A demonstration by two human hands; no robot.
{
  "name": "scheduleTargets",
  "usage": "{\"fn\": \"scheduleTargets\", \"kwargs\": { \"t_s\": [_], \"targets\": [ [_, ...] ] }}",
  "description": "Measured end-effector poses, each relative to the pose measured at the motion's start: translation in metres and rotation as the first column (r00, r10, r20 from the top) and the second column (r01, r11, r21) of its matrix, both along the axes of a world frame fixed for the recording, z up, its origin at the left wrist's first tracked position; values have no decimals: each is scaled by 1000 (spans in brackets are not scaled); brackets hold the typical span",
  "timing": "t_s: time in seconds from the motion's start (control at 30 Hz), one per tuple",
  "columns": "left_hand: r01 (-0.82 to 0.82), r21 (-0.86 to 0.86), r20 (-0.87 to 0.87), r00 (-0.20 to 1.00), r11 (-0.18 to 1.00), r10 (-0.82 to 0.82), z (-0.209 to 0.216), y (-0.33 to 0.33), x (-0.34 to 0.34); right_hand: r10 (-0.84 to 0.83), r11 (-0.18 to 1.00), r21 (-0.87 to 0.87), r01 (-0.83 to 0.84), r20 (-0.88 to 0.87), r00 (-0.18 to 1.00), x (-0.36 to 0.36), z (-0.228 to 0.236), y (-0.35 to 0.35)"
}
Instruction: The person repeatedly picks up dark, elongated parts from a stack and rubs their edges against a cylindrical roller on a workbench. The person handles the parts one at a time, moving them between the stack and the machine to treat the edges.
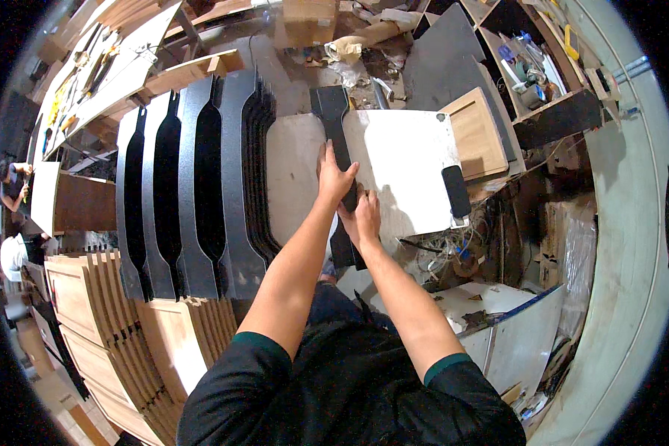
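Observation:
A long black shaped panel (pixel 330 111), wide at its ends and narrow in the middle, lies lengthwise on the workbench (pixel 293 171). My left hand (pixel 335 177) presses on its narrow middle with fingers spread over it. My right hand (pixel 363 219) grips the same panel just below, at its right edge. The panel's near end hangs past the bench edge, partly hidden by my forearms. A white board (pixel 409 163) lies under and to the right of the panel.
Several matching black panels (pixel 193 193) stand on edge in a row at the left. Wooden door panels (pixel 104 312) lean in stacks below them. A black sanding block (pixel 456 191), a wooden panel (pixel 474 134), cluttered shelves (pixel 531 70) and another person (pixel 11 186) are around.

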State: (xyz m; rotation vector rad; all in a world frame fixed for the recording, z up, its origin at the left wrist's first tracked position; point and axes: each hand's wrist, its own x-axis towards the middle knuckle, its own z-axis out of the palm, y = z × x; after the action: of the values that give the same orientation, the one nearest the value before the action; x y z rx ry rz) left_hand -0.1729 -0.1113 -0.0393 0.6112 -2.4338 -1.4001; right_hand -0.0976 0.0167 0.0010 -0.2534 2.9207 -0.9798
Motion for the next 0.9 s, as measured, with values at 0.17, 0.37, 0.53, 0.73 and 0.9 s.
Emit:
{"fn": "scheduleTargets", "kwargs": {
  "t_s": [0.17, 0.37, 0.53, 0.73, 0.9],
  "targets": [
    [78, 5, 21, 997, 997, -78, -1, 0, -7, -1, 999, -43, -1, -48, 999, -9, -10, 2],
    [122, -10, 3, 993, 993, -122, -17, -8, -7, 0, 994, 112, -2, 13, 1000, -2, 10, 1],
    [91, -45, 79, 993, 995, -87, -20, 0, -12, 133, 991, 12, -133, -131, 982, 24, 28, 61],
    [54, 3, 115, 992, 999, -54, -9, 9, -13, 565, 771, 309, -557, 71, 822, 77, 43, 121],
    [41, -16, 101, 994, 999, -39, -17, 10, -17, 524, 802, 234, -550, 168, 835, 82, 31, 122]
  ]
}}
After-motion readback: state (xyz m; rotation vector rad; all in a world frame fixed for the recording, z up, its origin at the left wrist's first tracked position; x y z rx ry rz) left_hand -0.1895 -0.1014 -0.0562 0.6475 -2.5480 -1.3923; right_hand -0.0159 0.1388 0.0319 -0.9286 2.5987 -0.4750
